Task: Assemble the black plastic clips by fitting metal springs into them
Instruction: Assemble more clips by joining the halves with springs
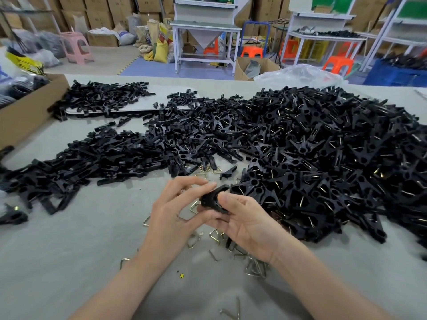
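Note:
Both hands meet over the grey table just in front of me. My right hand [242,218] grips a black plastic clip [213,199], thumb on top and fingers curled under it. My left hand [175,211] pinches the clip's left end with thumb and fingertips. Loose metal springs [255,269] lie scattered on the table under and around my hands. A big heap of assembled clips [323,162] with springs showing fills the right side. Unassembled black clip halves [104,155] spread across the left and middle.
A cardboard box [27,112] stands at the left table edge. A flat grey board [138,100] with more black parts lies at the back. A clear plastic bag [298,76] sits at the far right edge. Work benches, stools and stacked cartons stand behind.

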### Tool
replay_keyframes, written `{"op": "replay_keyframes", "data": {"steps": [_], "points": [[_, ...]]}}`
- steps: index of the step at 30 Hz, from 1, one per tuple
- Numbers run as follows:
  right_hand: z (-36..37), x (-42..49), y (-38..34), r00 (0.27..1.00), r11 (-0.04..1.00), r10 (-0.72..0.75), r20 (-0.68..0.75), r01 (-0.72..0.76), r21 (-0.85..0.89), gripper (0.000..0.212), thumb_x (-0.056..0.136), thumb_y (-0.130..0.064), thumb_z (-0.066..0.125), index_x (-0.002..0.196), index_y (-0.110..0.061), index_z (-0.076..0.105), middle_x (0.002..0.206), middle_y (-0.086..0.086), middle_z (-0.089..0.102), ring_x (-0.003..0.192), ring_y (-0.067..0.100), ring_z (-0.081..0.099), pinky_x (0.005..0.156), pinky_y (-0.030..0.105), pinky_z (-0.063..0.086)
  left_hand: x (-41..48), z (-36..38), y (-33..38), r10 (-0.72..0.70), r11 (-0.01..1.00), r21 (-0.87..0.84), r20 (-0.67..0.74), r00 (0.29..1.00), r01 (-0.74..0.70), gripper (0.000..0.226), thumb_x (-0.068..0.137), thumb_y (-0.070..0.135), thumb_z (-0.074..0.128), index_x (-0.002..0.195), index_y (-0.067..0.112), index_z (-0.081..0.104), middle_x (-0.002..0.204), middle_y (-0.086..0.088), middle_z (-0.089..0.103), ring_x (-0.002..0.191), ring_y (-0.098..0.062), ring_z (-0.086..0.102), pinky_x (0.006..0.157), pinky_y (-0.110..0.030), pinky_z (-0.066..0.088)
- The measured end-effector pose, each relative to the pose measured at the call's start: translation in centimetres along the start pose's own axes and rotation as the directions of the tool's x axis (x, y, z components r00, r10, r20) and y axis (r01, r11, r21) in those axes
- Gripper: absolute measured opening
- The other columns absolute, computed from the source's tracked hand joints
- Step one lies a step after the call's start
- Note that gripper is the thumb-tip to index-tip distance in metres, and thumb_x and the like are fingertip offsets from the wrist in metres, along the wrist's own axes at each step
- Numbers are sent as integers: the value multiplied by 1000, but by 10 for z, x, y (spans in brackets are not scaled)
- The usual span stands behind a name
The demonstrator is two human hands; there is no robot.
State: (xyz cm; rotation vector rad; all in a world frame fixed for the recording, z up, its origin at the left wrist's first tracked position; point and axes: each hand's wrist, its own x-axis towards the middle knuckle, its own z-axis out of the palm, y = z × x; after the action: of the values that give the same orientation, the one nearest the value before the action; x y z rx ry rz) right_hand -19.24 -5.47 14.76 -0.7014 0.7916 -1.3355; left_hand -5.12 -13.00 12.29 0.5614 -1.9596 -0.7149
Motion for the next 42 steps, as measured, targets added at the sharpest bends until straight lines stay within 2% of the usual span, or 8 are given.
{"op": "replay_keyframes", "data": {"steps": [18,23,28,33,35,38,40,42], "points": [[-6,0,-5,995,986,-32,-100,48,157,45,68,-35,78,97,-1,74,98,18,70,87,19,69,77,23,55,1,-3,1,-119,991,-61,-21,993,117,35,83,40,59,118,36,60,105,15,65,97,-8,58,84,-9,39],[-6,-2,-10,984,977,-154,-96,165,133,56,59,-34,88,99,2,72,94,18,70,81,16,68,75,20,55,2,-2,-1,-192,980,-50,-42,980,190,25,91,40,51,113,36,63,101,17,67,95,-5,60,82,-10,41],[-4,-4,-13,964,969,-229,-133,239,64,33,70,-24,75,93,0,74,89,18,71,77,15,68,71,18,54,4,-4,-5,-291,955,-79,-84,953,285,23,99,34,43,108,41,63,99,21,67,98,-4,61,84,-20,46],[-16,-8,-38,865,916,-383,-324,402,-11,28,74,-9,64,100,-2,73,100,14,71,87,15,68,78,19,54,10,-9,-12,-370,928,-86,-84,925,363,27,99,21,50,105,45,61,97,16,69,96,-7,62,82,-25,48],[-25,-12,-53,706,793,-586,-398,398,-461,38,75,-13,68,112,-17,68,105,5,70,96,13,66,87,23,52,12,-11,-14,-366,930,-7,-67,928,367,33,96,14,54,106,45,59,100,15,66,97,-6,60,81,-19,47],[-48,-17,-69,373,321,-880,-294,12,-947,60,81,-4,71,135,-16,51,123,7,59,109,21,59,101,23,42,12,-10,-18,-327,929,178,-10,945,323,35,94,14,56,123,33,57,109,13,56,100,-3,54,88,-25,46],[-62,-18,-72,338,174,-904,-261,-265,-948,74,81,0,67,146,-10,34,145,19,37,129,34,37,110,23,23,14,-9,-23,-296,909,306,-5,955,283,40,93,19,55,132,29,51,116,13,49,101,2,46,88,-23,40],[-70,-15,-68,370,117,-879,-299,-443,-889,82,80,-4,66,150,-11,24,156,23,10,140,41,11,114,44,14,24,-9,-29,-292,867,421,-6,957,267,48,92,24,55,139,28,44,127,8,43,106,-1,42,86,-21,36]]}}
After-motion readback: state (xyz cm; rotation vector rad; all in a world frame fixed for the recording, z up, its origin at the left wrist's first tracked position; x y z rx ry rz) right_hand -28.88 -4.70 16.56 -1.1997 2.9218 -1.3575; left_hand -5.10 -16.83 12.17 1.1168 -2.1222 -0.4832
